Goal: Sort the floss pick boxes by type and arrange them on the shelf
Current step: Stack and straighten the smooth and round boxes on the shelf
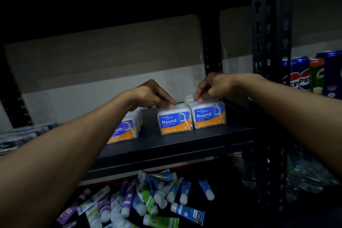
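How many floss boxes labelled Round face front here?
2: left blue-and-orange plastic Round box under the left hand, right Round box under the right hand. More may hide behind.

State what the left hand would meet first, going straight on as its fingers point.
Probably the top of the left Round box, which the left hand seems to pinch.

Dark shelf (185, 140), floss pick boxes (174, 121) standing upright
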